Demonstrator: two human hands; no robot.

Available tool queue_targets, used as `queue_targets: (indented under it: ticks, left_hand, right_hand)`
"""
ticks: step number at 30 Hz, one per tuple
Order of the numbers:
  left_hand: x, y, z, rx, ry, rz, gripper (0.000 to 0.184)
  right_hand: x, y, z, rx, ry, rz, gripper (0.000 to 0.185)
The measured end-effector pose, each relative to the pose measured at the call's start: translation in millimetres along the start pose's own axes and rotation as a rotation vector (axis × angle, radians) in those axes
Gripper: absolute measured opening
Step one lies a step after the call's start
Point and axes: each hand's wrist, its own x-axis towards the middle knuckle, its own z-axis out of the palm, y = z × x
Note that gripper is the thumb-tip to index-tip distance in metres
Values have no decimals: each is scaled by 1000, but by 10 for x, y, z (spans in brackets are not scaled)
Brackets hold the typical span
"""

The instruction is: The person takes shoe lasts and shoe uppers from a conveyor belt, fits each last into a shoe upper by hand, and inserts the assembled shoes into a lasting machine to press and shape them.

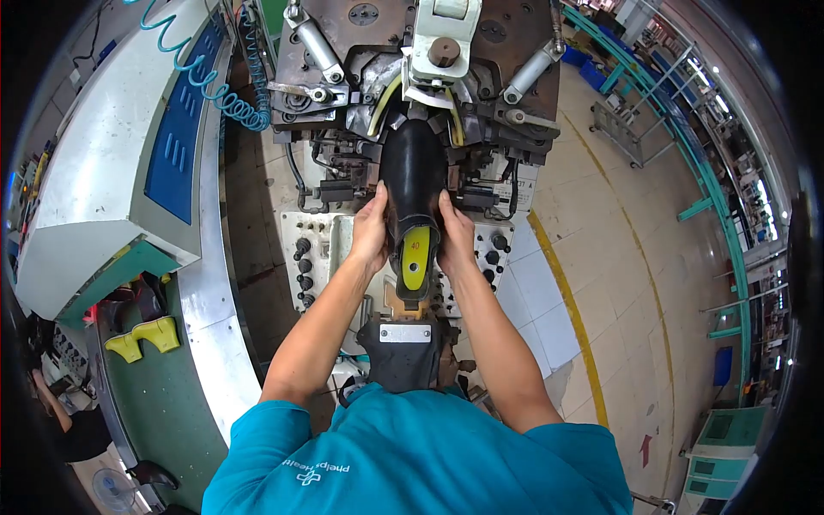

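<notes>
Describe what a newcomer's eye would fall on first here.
Probably the black shoe at upper centre, held between the left hand and right hand, its lime form marked 40. Next, perhaps, the lime pieces on the green surface at far left, and the coiled turquoise hose at upper left.

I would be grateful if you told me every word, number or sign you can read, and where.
"40": yellow-green plastic last in the black leather shoe.
"phelps Health", upside down: teal short-sleeved shirt.
Red arrow, no words: pale tiled floor.
White printed sheet beside the machine: mostly too small, ending "A".
</notes>
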Motion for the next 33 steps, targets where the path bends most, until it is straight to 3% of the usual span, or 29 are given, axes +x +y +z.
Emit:
queue_targets:
  ticks: [3, 8, 10, 12, 14, 15, 17, 22, 33]
  left_hand:
    - [98, -225, -195, -56, -87, 50, 41]
    - [137, -177, -180, -136, -166, 69, 36]
    - [253, -233, -328, -76, -197, 56, 39]
    - [292, -142, -419, -16, -231, 54, 42]
    - [112, 115, -334, 82, -287, -140, 53]
    - [86, 155, -257, 100, -317, -137, 66]
    - [89, 113, -49, 96, -264, -125, 68]
    - [101, 21, 115, 121, -80, 83, 67]
    - [187, -86, 13, 138, -77, 120, 71]
  right_hand:
    - [95, 202, -118, 66, -22, -134, 37]
    - [281, 437, -166, -44, 74, -323, 45]
    - [168, 384, -147, -259, 144, -379, 43]
    - [52, 320, -90, -157, 105, -338, 43]
    - [-28, 236, -3, -56, 74, -291, 44]
    - [-42, 180, 64, 0, 17, -186, 47]
    - [12, 179, 96, 5, -76, -51, 59]
    - [112, 217, 160, -158, 45, -183, 64]
    - [62, 200, 167, -275, 47, -253, 71]
